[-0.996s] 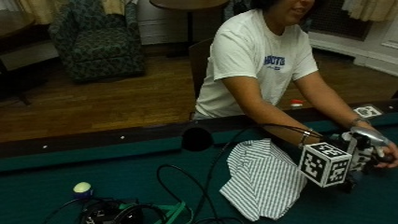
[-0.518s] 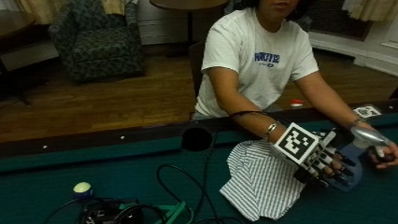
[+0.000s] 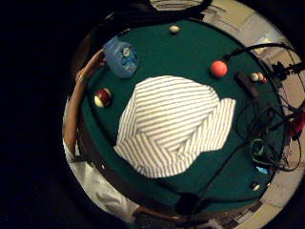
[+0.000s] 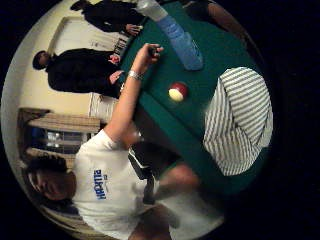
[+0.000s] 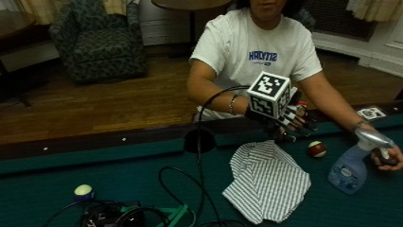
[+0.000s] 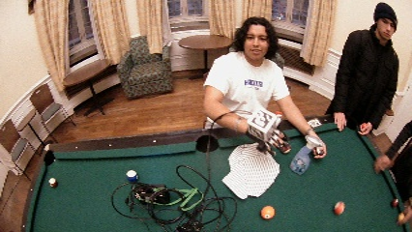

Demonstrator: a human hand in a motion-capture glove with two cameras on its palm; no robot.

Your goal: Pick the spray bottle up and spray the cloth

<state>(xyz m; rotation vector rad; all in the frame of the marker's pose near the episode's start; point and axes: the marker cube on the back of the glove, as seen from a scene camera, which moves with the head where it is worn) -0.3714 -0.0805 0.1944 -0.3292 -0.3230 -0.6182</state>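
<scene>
The gloved hand (image 5: 286, 118) was raised, fingers relaxed, over the cloth (image 5: 267, 184); the bottle (image 5: 353, 165), held bare-handed, risked being sprayed wrong-handed.

A bare hand (image 4: 151, 51) is gripping the spray bottle (image 4: 176, 36); a ball (image 4: 178, 92) is lying between it and the striped cloth (image 4: 239, 120) on the worktop (image 4: 220, 50).

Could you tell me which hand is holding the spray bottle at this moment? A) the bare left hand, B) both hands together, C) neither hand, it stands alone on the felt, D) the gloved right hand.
A: the bare left hand has its grip on the neck of the spray bottle, while the gloved right hand hovers above the striped cloth, holding nothing.
</scene>
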